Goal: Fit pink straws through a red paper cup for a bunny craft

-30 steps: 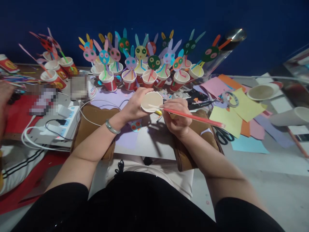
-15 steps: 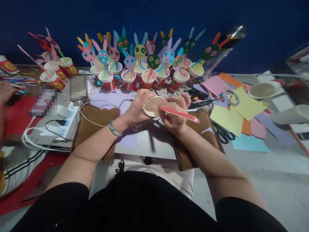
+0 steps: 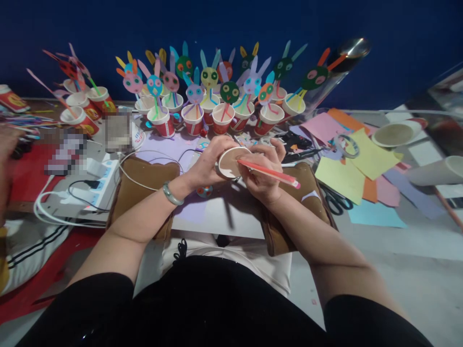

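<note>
My left hand (image 3: 213, 161), a bangle at its wrist, is closed round a paper cup (image 3: 231, 161). The cup's round, pale-rimmed end faces me; I cannot tell whether it is base or mouth. Between the fingers of my right hand (image 3: 265, 168) is a red pencil (image 3: 271, 172), its pink eraser end sloping down to the right. The pencil's front end lies at the cup's right side, its tip hard to make out. Below the hands, a small blue and orange round piece (image 3: 204, 191) rests near lilac paper (image 3: 191, 207).
Red paper cups (image 3: 159, 120) with paper rabbit heads on coloured stalks line the back. Coloured paper (image 3: 338, 176), tape (image 3: 346, 146) and scissors (image 3: 336, 200) lie right. A power strip (image 3: 103, 183) with cables sits left, near another person's hand (image 3: 7, 144). Brown cushions (image 3: 144, 188) flank my forearms.
The cup has shifted slightly right and down and turned a little in my left hand. My right hand and the pencil stay almost where they were.
</note>
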The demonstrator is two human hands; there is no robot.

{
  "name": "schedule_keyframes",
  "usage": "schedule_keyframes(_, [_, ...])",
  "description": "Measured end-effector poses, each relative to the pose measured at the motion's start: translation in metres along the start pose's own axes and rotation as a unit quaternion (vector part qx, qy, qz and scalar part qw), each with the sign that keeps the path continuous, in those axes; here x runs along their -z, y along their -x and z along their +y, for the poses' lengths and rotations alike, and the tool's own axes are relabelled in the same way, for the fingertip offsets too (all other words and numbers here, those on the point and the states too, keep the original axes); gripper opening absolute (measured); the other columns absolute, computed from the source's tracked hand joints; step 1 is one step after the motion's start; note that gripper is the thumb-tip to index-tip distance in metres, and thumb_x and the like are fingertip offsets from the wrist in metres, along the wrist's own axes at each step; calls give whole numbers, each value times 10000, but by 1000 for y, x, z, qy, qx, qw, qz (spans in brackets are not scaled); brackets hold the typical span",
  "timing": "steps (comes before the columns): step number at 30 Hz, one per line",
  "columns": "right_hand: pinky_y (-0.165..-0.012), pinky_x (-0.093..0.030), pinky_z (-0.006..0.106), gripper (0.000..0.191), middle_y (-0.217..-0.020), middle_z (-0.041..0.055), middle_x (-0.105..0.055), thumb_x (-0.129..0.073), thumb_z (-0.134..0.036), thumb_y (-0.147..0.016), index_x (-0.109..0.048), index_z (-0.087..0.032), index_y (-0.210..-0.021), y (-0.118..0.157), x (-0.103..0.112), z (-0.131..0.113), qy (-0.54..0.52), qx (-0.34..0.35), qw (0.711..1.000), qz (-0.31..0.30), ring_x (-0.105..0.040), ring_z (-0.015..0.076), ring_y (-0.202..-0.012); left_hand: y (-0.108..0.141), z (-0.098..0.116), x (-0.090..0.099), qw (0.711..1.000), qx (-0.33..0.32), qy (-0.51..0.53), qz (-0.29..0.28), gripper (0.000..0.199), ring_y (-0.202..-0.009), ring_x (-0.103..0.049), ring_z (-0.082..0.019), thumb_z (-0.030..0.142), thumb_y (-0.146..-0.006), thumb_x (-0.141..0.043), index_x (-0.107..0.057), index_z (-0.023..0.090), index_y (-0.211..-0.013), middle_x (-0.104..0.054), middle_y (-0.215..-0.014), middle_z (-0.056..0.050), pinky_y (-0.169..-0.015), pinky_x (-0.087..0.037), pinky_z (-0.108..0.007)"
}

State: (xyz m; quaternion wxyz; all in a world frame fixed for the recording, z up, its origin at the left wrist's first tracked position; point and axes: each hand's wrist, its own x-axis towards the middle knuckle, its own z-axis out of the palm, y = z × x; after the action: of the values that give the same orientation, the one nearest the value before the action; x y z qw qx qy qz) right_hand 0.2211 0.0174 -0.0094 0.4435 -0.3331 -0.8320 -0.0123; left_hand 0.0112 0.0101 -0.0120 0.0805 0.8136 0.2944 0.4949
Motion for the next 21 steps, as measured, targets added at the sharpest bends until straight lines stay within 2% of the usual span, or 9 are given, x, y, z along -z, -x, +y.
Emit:
schedule_keyframes(11, [-1193,-359,597,195,-847,21,-739,-563,-403,-989,-676,-280,-889,-2,0,-2,6,-8,1000,23,-699,254,-948,-3,2,-2,999,-19,21,21,611,-1156,-644,-268,554,-865,-757,-515,262,-1344,-646,-1228,-112,-993,-523,-436])
schedule_keyframes(17, [-1183,-368,573,135,-851,19,-729,-590,-365,-979,-689,-289,-930,-3,0,-3,-29,14,999,44,-712,257,-960,-5,3,-1,999,-20,31,23,599,-1141,-648,-258,521,-857,-777,-525,263,-1335,-659,-1220,-104,-978,-525,-417])
schedule_keyframes(21, [-1200,-344,573,137,-878,27,-729,-593,-374,-977,-698,-292,-948,-2,0,-3,-10,-2,1000,17,-712,273,-1009,-4,4,-1,1000,2,31,3,597,-1142,-652,-264,522,-845,-786,-534,251,-1313,-663,-1227,-107,-971,-521,-416])
